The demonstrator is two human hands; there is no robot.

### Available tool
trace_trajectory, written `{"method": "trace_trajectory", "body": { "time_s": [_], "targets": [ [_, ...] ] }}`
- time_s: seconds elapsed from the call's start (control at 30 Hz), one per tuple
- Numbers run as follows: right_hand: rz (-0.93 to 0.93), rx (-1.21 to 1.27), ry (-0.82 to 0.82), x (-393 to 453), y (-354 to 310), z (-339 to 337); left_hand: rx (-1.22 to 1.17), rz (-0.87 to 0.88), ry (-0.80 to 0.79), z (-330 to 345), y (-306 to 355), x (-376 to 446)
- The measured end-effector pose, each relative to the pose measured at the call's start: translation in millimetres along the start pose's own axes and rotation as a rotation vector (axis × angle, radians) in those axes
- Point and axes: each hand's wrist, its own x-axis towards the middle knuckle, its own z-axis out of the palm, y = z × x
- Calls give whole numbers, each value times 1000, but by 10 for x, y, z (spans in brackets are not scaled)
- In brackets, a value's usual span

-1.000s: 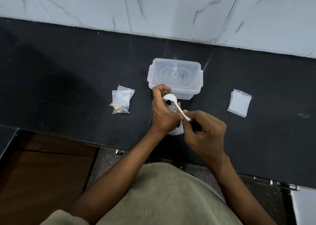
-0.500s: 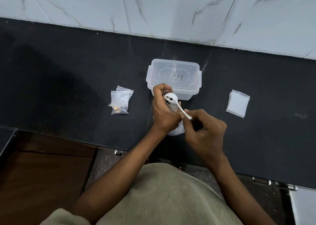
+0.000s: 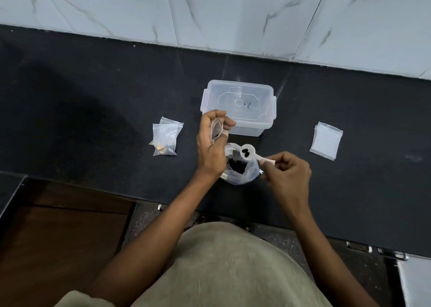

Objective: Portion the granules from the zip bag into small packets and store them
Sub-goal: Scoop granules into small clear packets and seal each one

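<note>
My left hand (image 3: 211, 147) grips a small clear packet (image 3: 217, 131), held open at its mouth, with a few dark granules inside. Just below and right of it stands the open zip bag (image 3: 242, 170) with dark granules in it. My right hand (image 3: 288, 175) pinches the handle of a white plastic spoon (image 3: 248, 154), whose bowl carries a few dark granules above the zip bag's mouth. A clear lidded storage box (image 3: 238, 107) sits shut behind my hands.
Filled small packets (image 3: 166, 138) lie in a pile to the left on the black counter (image 3: 93, 110). A stack of empty packets (image 3: 326, 143) lies to the right. A marble wall runs along the back, and the counter's front edge is near my body.
The spoon has come away from the small packet's mouth, down and to the right over the zip bag. My right hand moved right, uncovering the zip bag.
</note>
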Motion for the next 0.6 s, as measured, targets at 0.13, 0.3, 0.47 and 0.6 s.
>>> {"method": "trace_trajectory", "body": {
  "time_s": [0.13, 0.3, 0.47, 0.6],
  "targets": [
    [-241, -343, -40, -38, 150, 100, -34, -38, -66, -51, 50, 64],
    [-422, -643, -23, -32, 191, 167, -122, -118, -236, -105, 57, 122],
    [-367, -794, -108, 21, 224, 145, -183, -230, -372, -143, 116, 115],
    [-323, -862, -180, 62, 178, 80, -327, -327, -431, -162, 171, 126]
  ]
}}
